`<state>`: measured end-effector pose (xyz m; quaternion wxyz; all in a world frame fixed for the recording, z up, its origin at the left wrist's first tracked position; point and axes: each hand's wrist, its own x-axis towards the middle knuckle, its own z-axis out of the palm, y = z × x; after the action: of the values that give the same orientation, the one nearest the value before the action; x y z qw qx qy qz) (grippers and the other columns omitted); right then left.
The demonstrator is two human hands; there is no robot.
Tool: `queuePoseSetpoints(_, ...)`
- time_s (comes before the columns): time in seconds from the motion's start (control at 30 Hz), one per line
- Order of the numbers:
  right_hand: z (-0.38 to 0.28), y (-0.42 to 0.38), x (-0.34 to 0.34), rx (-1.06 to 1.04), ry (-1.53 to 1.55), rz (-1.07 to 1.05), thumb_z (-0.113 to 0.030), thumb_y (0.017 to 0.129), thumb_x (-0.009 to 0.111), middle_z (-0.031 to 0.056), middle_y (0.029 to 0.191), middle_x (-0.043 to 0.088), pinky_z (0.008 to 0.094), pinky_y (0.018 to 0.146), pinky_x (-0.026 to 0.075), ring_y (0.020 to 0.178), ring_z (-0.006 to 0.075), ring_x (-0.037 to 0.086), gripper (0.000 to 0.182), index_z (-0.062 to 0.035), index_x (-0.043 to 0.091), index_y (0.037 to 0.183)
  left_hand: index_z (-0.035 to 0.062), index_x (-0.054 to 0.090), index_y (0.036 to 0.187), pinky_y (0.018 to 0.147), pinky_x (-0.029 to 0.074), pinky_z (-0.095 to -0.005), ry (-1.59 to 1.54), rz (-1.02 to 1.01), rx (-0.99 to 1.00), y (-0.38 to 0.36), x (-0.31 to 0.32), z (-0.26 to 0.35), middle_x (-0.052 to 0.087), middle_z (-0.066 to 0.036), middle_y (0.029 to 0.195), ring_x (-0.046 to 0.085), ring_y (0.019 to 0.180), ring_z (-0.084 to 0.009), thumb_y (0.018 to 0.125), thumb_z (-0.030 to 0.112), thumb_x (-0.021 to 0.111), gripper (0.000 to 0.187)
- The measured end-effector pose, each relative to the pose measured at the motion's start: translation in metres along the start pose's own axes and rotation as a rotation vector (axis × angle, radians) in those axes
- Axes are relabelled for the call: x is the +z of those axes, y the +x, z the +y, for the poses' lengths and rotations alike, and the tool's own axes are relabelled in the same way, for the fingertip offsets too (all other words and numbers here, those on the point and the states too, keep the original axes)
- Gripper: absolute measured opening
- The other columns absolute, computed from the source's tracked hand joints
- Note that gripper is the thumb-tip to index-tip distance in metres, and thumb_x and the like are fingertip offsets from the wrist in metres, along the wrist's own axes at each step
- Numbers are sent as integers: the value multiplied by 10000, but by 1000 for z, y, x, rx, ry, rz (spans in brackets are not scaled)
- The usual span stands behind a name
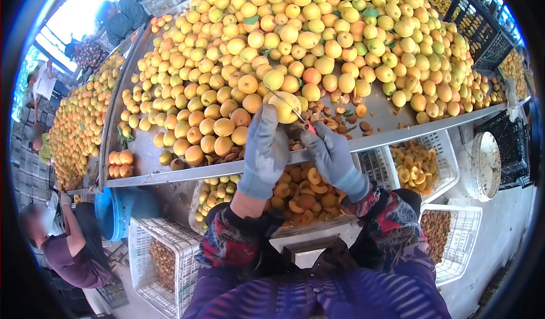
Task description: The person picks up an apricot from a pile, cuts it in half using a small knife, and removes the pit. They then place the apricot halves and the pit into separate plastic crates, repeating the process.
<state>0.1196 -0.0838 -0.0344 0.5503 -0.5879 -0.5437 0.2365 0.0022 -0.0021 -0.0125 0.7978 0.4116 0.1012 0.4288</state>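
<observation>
My left hand (264, 151), in a grey-blue work glove, is closed around a yellow apricot (286, 106) at the table's front edge. In my right hand (334, 157), gloved the same way, is a small knife with a red handle (309, 127). Its thin blade (285, 103) slants up and left across the apricot's face. Loose pits (335, 123) and wet scraps lie on the metal table just beyond my hands. Directly below them, a container of halved apricots (301, 197) stands in front of my lap.
Whole apricots (318, 29) are heaped over the metal table (392, 119). Below its rim stand white crates with apricot halves (419, 168) and pits (163, 265), a blue barrel (133, 208) and a white bucket (487, 166). A person in purple (71, 248) sits at left.
</observation>
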Motion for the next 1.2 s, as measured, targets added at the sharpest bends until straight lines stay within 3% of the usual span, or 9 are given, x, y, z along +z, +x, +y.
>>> queuePoseSetpoints(0.2,-2,1,-4,5,46,-34,-266,956,525,154,602,501,352,490,401,535,323,533,263,-11,525,893,18,481,1252,883,482,-333,-197,4,-90,2,-10,5,577,-94,1123,569,1011,-179,928,260,577,415)
queuePoseSetpoints(0.27,2,1,-7,-129,-90,-59,-253,956,527,120,585,486,341,492,405,512,268,511,248,-13,523,893,-4,475,1263,846,489,-269,433,21,84,1,-9,16,577,-75,1109,564,995,-132,888,129,618,423)
queuePoseSetpoints(0.37,2,2,-11,28,93,-168,-244,953,534,99,579,472,329,492,400,506,227,495,233,-19,519,894,-18,455,1283,813,489,-224,597,-7,151,2,-12,21,572,-58,1106,559,976,-102,848,34,630,471)
queuePoseSetpoints(0.63,-8,1,-7,-7,45,-83,-233,949,535,115,601,464,301,511,401,525,236,485,228,-17,519,877,-21,445,1287,872,463,-269,-177,17,-198,-3,0,16,567,-63,1111,561,967,-116,888,173,642,486)
queuePoseSetpoints(0.83,3,1,-13,35,129,-173,-251,952,527,128,605,448,313,517,407,530,258,480,245,-16,524,881,-15,439,1294,845,484,-278,800,-30,286,0,-5,16,596,-93,1051,569,939,-118,894,184,636,489)
queuePoseSetpoints(0.93,-1,1,-10,50,118,-135,-255,950,526,141,607,458,325,516,411,534,275,503,247,-17,524,885,-8,434,1302,826,498,-276,361,57,133,-1,1,13,595,-104,1058,574,945,-124,873,162,661,514)
queuePoseSetpoints(1.0,-2,0,-10,64,99,-95,-255,946,528,152,608,466,334,516,413,538,294,516,247,-16,522,886,-5,416,1317,813,508,-272,-228,109,-251,-5,13,19,593,-98,1048,572,957,-126,825,118,709,585)
queuePoseSetpoints(1.13,3,0,-14,-48,-7,-107,-268,939,543,178,622,493,353,517,422,562,352,532,262,-11,516,896,-10,419,1312,819,510,-283,-171,85,-266,-6,4,26,599,-95,1058,579,983,-151,831,121,702,573)
queuePoseSetpoints(1.2,6,1,-16,-57,-27,-141,-273,939,543,186,628,501,358,518,424,571,367,535,269,-8,515,902,-20,412,1314,824,511,-297,790,-55,124,-2,-9,23,594,-94,1106,584,1004,-174,876,167,652,533)
